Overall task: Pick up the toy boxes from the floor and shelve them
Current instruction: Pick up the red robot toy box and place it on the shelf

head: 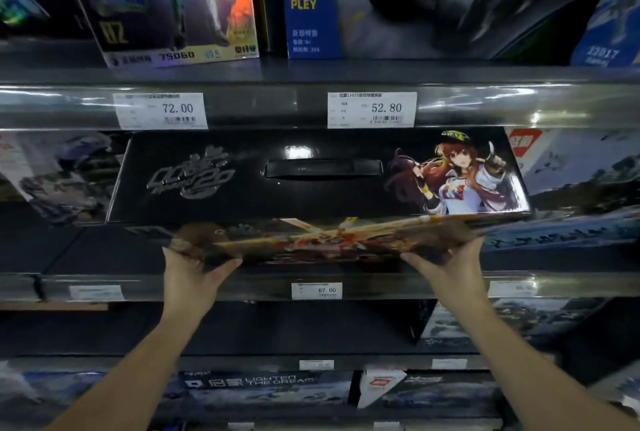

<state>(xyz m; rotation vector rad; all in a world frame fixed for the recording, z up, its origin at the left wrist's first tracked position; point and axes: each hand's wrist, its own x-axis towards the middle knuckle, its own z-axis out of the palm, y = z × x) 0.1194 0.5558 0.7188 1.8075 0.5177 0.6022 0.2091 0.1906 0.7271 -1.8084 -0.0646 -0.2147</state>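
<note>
A large black toy box (311,195) with a carry handle, a silver logo and an anime girl printed on its top lies flat in the middle shelf bay (242,286). Its colourful front face points toward me and overhangs the shelf lip. My left hand (188,271) grips the box's lower left front edge, thumb underneath. My right hand (450,266) grips the lower right front edge in the same way. Both arms reach up from below.
Other toy boxes stand on the upper shelf (311,104), among them a blue KEEP PLEY box (311,4). Boxes flank the black one at left (59,174) and right (581,181). More boxes (263,389) fill lower shelves. Price tags line the rails.
</note>
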